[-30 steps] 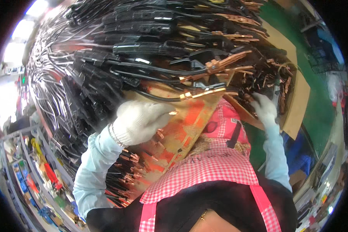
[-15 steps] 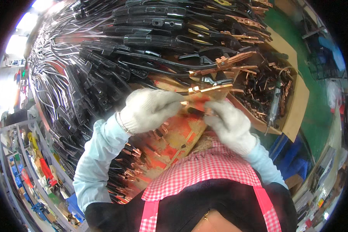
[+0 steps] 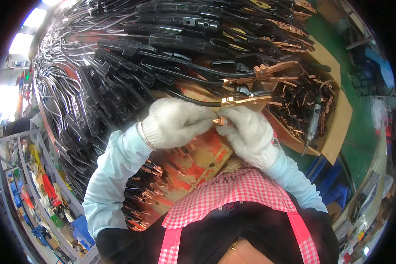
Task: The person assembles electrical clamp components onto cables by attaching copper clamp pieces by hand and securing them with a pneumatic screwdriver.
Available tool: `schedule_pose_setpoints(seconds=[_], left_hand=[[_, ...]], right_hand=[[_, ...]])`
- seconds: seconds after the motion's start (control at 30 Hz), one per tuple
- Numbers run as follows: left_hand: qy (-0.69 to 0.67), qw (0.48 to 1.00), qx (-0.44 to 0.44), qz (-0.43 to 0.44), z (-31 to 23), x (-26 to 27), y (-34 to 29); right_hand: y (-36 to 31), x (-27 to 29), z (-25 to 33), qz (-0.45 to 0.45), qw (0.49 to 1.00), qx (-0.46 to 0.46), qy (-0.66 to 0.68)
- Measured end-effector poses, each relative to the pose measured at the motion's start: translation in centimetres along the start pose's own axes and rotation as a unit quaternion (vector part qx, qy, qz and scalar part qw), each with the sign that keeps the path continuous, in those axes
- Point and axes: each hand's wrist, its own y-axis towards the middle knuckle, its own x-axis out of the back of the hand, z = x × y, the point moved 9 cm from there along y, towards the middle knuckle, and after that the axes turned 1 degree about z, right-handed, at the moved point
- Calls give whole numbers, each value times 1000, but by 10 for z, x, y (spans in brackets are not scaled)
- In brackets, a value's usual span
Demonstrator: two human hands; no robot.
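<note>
A: Condition of the worktable (image 3: 207, 154)?

B: Worn orange top. Black cable handles (image 3: 180, 42) crowd the far and left edges. An open cardboard box (image 3: 341, 123) stands near the right end of the near edge.

A: The hands?

B: Left hand (image 3: 176, 123) and right hand (image 3: 250, 135), both gloved, meet above the near edge. Fingers nearly closed, fingertips pinching a small copper piece (image 3: 221, 120) between them, partly hidden.

messy grey rack (image 3: 20, 135) over on the left, red thing (image 3: 49, 187) on it, green floor (image 3: 360, 143), whitish plastic bag (image 3: 378, 113)
</note>
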Motion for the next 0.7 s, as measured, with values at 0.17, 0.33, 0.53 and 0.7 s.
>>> schedule_pose_setpoints(seconds=[0.17, 0.33, 0.53, 0.7], left_hand=[[7, 1000, 3, 19, 0, 0, 0], [-26, 998, 53, 28, -2, 0, 4], [23, 997, 42, 55, 6, -6, 2], [-31, 991, 100, 85, 10, -7, 7]], right_hand=[[5, -5, 1, 34, 999, 9, -40], [2, -3, -1, -3, 997, 70, -27], [8, -9, 8, 57, 994, 74, -51], [8, -15, 5, 16, 996, 70, -56]])
